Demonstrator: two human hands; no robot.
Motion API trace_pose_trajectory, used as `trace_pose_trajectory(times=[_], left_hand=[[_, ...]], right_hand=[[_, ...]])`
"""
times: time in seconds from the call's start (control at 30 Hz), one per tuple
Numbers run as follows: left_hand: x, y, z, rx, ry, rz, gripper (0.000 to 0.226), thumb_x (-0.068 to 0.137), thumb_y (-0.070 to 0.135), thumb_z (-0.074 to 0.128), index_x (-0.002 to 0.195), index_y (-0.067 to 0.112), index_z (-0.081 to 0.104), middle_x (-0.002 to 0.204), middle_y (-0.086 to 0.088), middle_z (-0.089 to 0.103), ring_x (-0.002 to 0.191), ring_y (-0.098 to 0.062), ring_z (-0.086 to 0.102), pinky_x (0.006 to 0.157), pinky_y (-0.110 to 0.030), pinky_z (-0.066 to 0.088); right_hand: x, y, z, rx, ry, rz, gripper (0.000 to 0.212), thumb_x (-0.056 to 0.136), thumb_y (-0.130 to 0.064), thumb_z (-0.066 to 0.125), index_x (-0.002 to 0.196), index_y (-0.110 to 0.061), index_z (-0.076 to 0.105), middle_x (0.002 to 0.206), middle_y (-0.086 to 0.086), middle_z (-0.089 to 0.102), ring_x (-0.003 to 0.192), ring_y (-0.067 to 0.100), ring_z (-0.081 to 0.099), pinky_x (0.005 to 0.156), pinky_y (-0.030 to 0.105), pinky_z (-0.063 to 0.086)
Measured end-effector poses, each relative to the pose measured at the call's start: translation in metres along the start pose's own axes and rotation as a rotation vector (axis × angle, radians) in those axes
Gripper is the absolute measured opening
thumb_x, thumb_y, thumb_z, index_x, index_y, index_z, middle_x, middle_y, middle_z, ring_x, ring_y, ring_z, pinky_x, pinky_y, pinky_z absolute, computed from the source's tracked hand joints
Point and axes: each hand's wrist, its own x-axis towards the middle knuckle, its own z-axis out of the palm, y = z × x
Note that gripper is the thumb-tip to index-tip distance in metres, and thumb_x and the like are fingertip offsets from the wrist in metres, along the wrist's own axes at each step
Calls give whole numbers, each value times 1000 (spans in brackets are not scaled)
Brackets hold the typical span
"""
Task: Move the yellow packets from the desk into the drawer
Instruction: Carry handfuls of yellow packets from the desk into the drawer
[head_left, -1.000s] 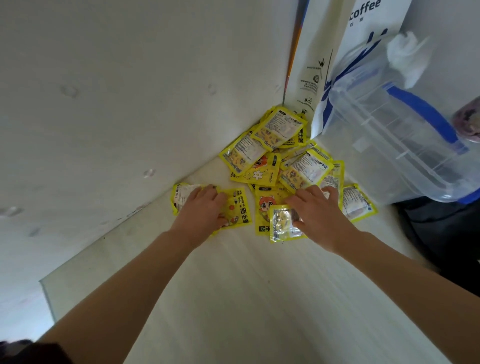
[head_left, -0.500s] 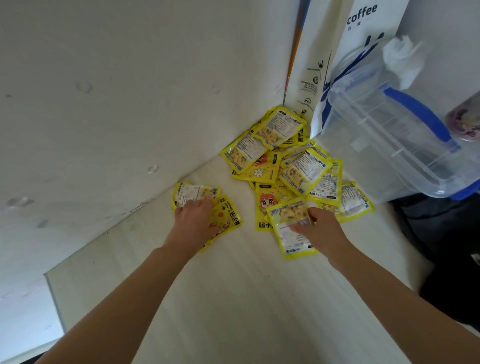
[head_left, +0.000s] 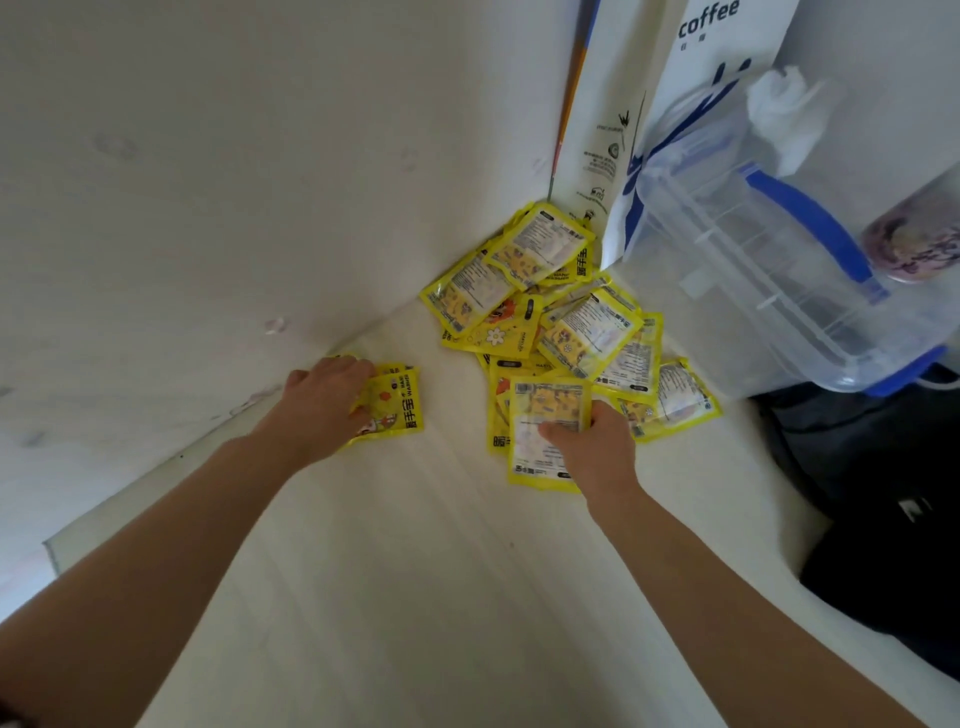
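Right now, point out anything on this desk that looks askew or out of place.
The yellow packets lie in a loose, overlapping heap in the desk's back corner, at mixed angles, some face up, some label up. The clear storage box stands tilted. Nothing looks torn or spilled.

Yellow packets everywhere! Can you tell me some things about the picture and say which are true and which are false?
1. The right hand holds a yellow packet. True.
2. The left hand is up in the air, touching nothing. False: it rests on packets near the wall.
3. A pile of packets lies in the desk corner. True.
4. The clear box has red handles. False: they are blue.
5. The white bag says "coffee". True.
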Motion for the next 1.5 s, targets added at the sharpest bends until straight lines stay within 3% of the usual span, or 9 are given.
trace_pose_trajectory(times=[0.2,0.37,0.57,0.67,1.0,1.2,1.27,1.37,1.5], left_hand=[[11,-1,-2,-81,9,14,51,83,18,65,130,21,45,130,0,47,124,-24,45,94,-42,33],[18,2,-2,-76,-18,-49,73,83,18,67,145,24,29,140,-2,43,132,-25,37,101,-46,30],[25,3,-5,-6,-48,-52,48,81,19,68,125,18,50,131,-3,43,127,-24,37,100,-43,31],[26,2,-6,-31,-75,-68,48,81,19,68,126,18,49,137,-3,42,131,-24,34,102,-45,30],[6,15,4,-100,-54,-172,57,76,32,76,126,16,52,120,-13,54,111,-34,46,91,-39,40],[-23,41,29,-320,21,-332,54,75,37,77,119,13,54,115,-10,53,111,-32,48,90,-41,40],[-34,50,35,-429,76,-404,51,73,34,79,114,11,57,113,-9,54,105,-29,52,87,-38,44],[-54,63,41,-616,173,-494,42,74,26,80,108,10,60,111,-6,49,92,-21,52,76,-31,42],[-78,73,51,-691,284,-585,38,74,24,79,105,10,61,112,-6,47,89,-20,50,79,-31,44]], right_hand=[[4,-9,8,-46,28,40,30,75,-23,77,99,-11,63,96,7,68,87,27,64,73,39,55],[6,-16,11,27,6,94,35,74,-21,77,104,-11,61,95,4,66,85,24,62,66,31,47],[8,-11,7,83,-17,125,30,75,-19,77,101,-11,64,89,3,64,83,24,63,64,31,47],[8,-9,4,107,-28,128,28,76,-17,76,100,-11,64,90,4,65,81,24,62,64,30,46],[3,4,-8,211,-32,120,29,75,-13,77,101,-11,65,90,3,67,85,27,67,71,38,55],[-13,11,-23,381,-95,137,26,76,-8,77,92,-17,59,86,-4,62,79,20,63,68,33,53],[-21,17,-27,420,-125,141,25,78,-6,75,97,-15,63,95,3,68,84,24,67,73,38,57],[-36,29,-31,448,-150,154,19,78,-7,74,88,-21,66,100,10,71,90,29,69,83,48,57],[-59,47,-39,498,-206,193,20,81,-3,70,95,-17,70,101,15,72,90,34,70,82,57,55]])
